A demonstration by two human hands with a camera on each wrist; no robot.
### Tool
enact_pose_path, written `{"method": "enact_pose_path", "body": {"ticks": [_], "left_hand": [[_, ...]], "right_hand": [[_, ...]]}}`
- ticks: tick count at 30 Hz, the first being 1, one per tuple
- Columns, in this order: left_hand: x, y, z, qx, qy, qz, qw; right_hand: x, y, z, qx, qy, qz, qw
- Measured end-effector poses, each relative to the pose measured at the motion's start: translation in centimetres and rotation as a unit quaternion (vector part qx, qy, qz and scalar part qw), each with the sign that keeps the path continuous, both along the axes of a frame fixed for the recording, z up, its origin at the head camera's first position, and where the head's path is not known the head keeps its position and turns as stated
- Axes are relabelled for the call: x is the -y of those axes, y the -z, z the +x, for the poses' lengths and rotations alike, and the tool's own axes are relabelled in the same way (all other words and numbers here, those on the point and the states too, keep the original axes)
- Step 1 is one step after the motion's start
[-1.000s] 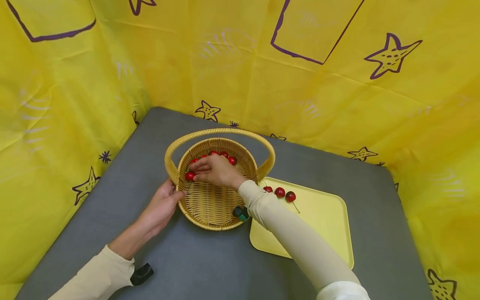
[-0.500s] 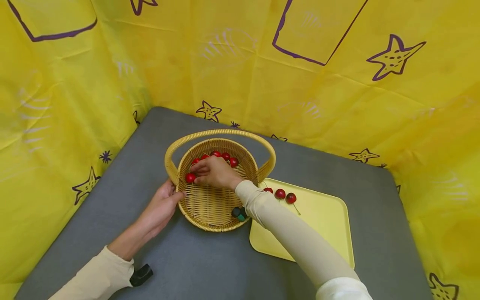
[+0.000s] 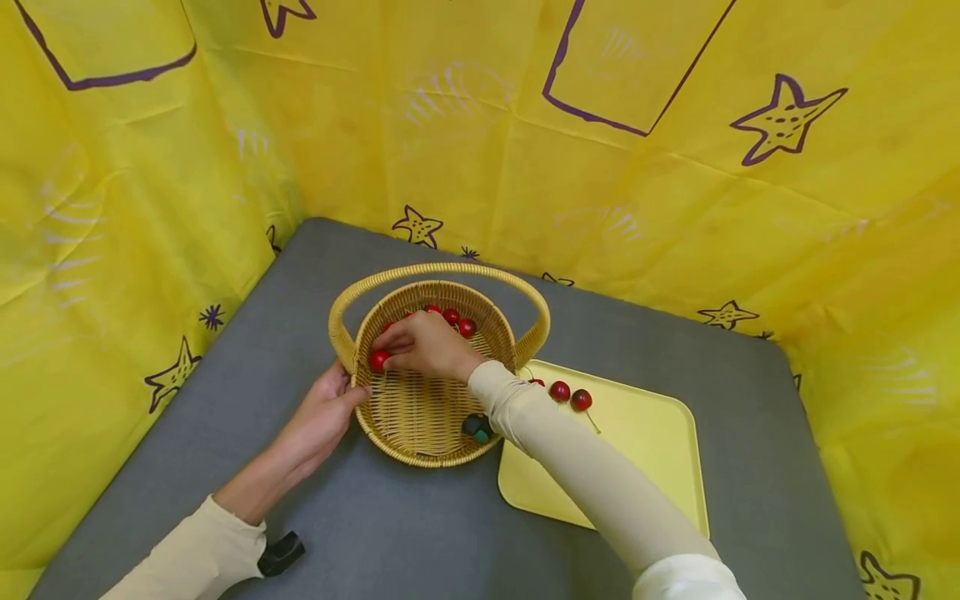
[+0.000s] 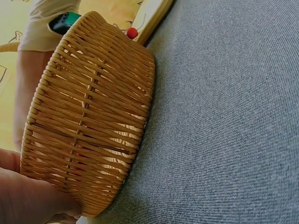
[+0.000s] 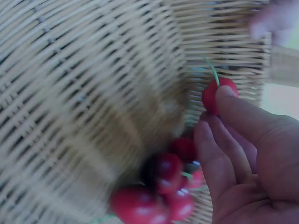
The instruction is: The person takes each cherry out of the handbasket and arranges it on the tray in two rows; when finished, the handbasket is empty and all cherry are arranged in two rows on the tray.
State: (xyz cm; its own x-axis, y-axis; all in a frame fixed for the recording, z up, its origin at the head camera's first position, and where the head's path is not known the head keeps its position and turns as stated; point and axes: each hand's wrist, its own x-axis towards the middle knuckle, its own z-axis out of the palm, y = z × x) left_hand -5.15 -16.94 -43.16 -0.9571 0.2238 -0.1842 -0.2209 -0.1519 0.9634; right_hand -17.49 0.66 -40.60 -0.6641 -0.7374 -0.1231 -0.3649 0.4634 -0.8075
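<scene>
In the head view my left hand (image 3: 318, 417) grips the left side of the wicker basket (image 3: 427, 461), its thumb at the rim. The left wrist view shows these fingers (image 4: 37, 196) against the woven wall (image 4: 88, 107). My right hand (image 3: 431, 346) reaches inside the basket at the left, with a red cherry (image 3: 379, 360) at its fingertips. From the right wrist, the thumb of the hand (image 5: 247, 154) presses on this green-stemmed cherry (image 5: 209, 99), the fingertips close below it. Several other cherries (image 5: 140, 204) lie clustered beside the fingers, along the far wall.
A yellow tray (image 3: 645, 442) lies right of the basket, partly under my right sleeve, with cherries (image 3: 581, 400) near its far left edge. The basket's handle (image 3: 442, 268) arches over its far side. Yellow patterned cloth (image 3: 600, 167) surrounds the grey table (image 3: 420, 533).
My right hand and the cherry at its fingertips have shifted slightly toward the basket's near left side. My left hand keeps its grip on the basket.
</scene>
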Motion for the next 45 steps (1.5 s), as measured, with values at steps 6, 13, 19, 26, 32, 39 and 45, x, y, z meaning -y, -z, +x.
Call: {"method": "enact_pose_path", "body": {"ticks": [6,13,19,26,32,39,45], "left_hand": [[0.1,-0.1,0.1,0.002,-0.004,-0.01,0.9999],[0.7,-0.5,0.4,0.008,-0.008,-0.025,0.9996],[0.9,-0.5,0.5,0.014,-0.005,-0.023,0.9996],[0.7,-0.3,0.4,0.009,-0.003,-0.019,0.9998],[0.5,-0.3,0.4,0.01,-0.002,-0.019,0.9998],[0.4,-0.2,0.4,0.008,0.004,-0.014,0.9999],[0.3,-0.2,0.3,0.009,0.01,-0.014,0.9998]], "right_hand": [[-1.4,-3.5,1.1,-0.032,0.014,-0.025,0.9991],[-4.9,-7.5,4.8,-0.008,0.028,-0.105,0.9941],[-10.2,-9.2,8.0,0.047,0.089,-0.167,0.9809],[-18.2,-8.7,9.2,0.044,0.188,-0.178,0.9647],[-24.7,-5.9,9.8,0.008,0.275,-0.146,0.9502],[-29.6,-2.0,10.4,0.014,0.333,-0.117,0.9357],[-31.6,0.6,10.7,0.032,0.363,-0.083,0.9273]]}}
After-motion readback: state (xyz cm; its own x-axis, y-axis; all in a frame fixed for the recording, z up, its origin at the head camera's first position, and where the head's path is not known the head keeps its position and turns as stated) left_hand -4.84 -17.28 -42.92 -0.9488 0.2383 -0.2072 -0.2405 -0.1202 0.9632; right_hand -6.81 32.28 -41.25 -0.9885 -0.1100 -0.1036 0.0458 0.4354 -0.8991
